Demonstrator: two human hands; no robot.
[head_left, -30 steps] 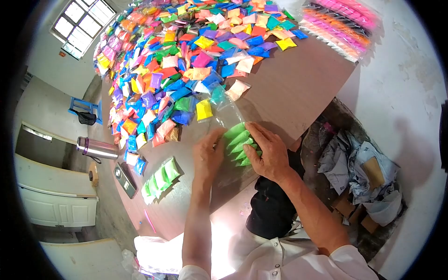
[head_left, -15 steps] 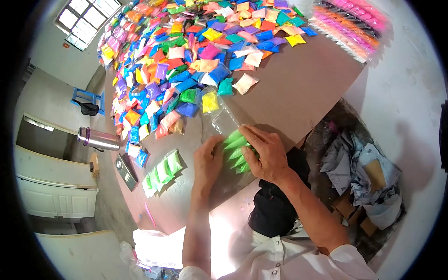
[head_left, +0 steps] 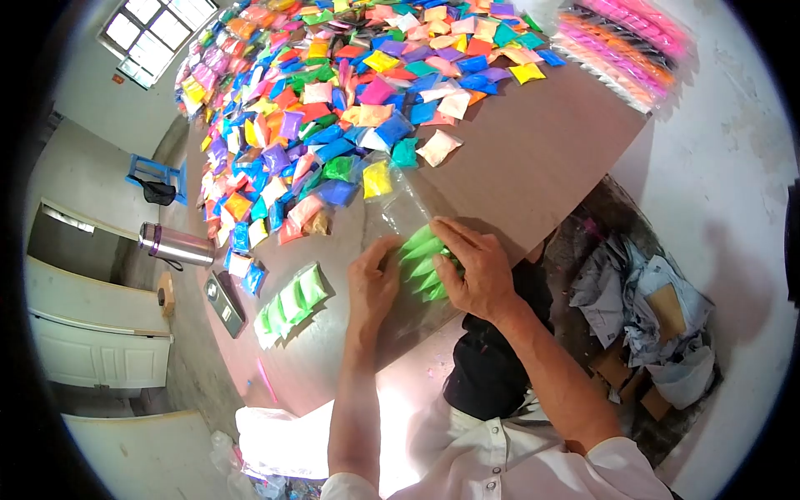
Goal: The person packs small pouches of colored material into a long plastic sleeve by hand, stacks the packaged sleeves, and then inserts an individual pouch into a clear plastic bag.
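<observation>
While the fingers of my right hand lie stretched over the right side of a light-green row of packets, the thumb stands well apart from them and touches the row too; whether they squeeze it I cannot tell. My left hand is half curled at the row's left edge, its fingertips turned partly out of sight, so I cannot tell whether they pinch anything. The row sits between my two hands, over the near part of the brown table.

Just beyond it, a clear plastic sleeve reaches away toward a yellow packet; which of the two lies on top I cannot tell. To the left of my left hand, apart from it, a second green row lies slanted on the table. Farther left are a dark phone and a steel bottle lying on its side, and nearer me a thin pink stick.

A broad heap of coloured packets covers the far left of the table. At the far right corner lie long wrapped bundles in pink, orange and black. Below the table's right edge, crumpled wrapping and cardboard fill the floor.
</observation>
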